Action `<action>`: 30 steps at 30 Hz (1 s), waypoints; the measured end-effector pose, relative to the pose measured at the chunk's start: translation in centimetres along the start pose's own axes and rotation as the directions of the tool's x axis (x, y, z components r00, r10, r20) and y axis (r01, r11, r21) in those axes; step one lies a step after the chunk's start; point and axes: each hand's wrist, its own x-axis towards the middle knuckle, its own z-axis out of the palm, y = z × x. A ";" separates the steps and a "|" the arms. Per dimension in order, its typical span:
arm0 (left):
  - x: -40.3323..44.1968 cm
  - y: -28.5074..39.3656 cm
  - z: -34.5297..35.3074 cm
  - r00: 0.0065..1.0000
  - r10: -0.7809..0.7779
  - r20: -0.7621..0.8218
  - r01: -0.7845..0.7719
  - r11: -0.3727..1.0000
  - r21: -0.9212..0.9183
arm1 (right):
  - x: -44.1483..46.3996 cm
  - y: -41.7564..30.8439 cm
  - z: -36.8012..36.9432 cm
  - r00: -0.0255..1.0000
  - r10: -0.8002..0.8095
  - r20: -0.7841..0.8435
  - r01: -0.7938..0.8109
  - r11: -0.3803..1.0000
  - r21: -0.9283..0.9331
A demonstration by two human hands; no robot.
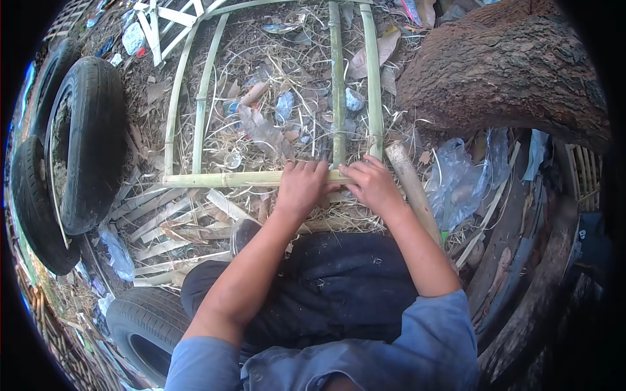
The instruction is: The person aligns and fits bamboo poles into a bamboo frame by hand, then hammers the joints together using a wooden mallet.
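Note:
A frame of pale green bamboo strips lies on the ground before me. Its near crosspiece (228,179) runs left to right, and upright strips, such as the right-hand bamboo strip (373,78), stretch away from it. My left hand (302,189) is closed around the crosspiece, right of its middle. Close by, my right hand (370,186) grips the same crosspiece near its right end, where the uprights meet it. The undersides of both hands' fingers are hidden. A second bamboo strip (337,85) ends at the crosspiece between my hands.
Old tyres (91,143) stand at the left, with another tyre (147,326) lower down. A thick tree trunk (508,78) leans in at the right. Beside my right hand lie a wooden stick (412,189) and clear plastic bags (456,176). Split bamboo pieces (163,218) litter the left ground.

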 end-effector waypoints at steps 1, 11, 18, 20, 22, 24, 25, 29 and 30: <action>0.0 0.0 0.0 1.000 -0.003 -0.003 0.003 1.000 -0.011 | 0.1 0.0 0.0 1.000 0.001 -0.009 -0.001 1.000 0.000; 0.1 -0.1 -0.2 1.000 0.004 0.006 -0.004 1.000 -0.019 | 0.0 -0.1 0.1 0.999 0.036 0.004 -0.036 0.999 0.040; 0.2 -0.2 0.0 1.000 0.013 -0.026 -0.014 0.999 -0.045 | 0.1 0.3 -0.3 1.000 0.018 0.004 -0.018 0.999 0.048; 0.2 0.0 -0.1 0.999 0.017 -0.045 -0.019 0.999 -0.032 | 0.2 0.3 -0.7 1.000 0.022 0.006 -0.022 0.999 0.036; 0.3 -0.1 0.0 0.998 0.017 -0.054 -0.019 0.999 -0.031 | 0.4 0.4 -0.7 1.000 0.023 0.003 -0.023 0.999 0.038; 0.1 -0.1 0.1 0.998 0.017 -0.064 -0.019 0.999 -0.030 | 0.4 0.4 -0.5 1.000 0.023 0.000 -0.023 0.999 0.040; 0.1 -0.1 0.1 0.998 0.014 -0.063 -0.016 0.999 -0.030 | 0.4 0.4 -0.2 0.999 0.043 0.004 -0.043 0.997 0.062; 0.1 0.0 -0.1 0.999 0.004 -0.049 -0.006 0.999 -0.048 | 0.2 0.5 0.2 0.999 0.012 -0.040 -0.010 0.999 0.048; 0.2 0.0 -0.1 0.999 0.007 -0.052 -0.010 0.999 -0.049 | 0.2 0.5 0.1 0.999 0.014 -0.042 -0.012 0.999 0.045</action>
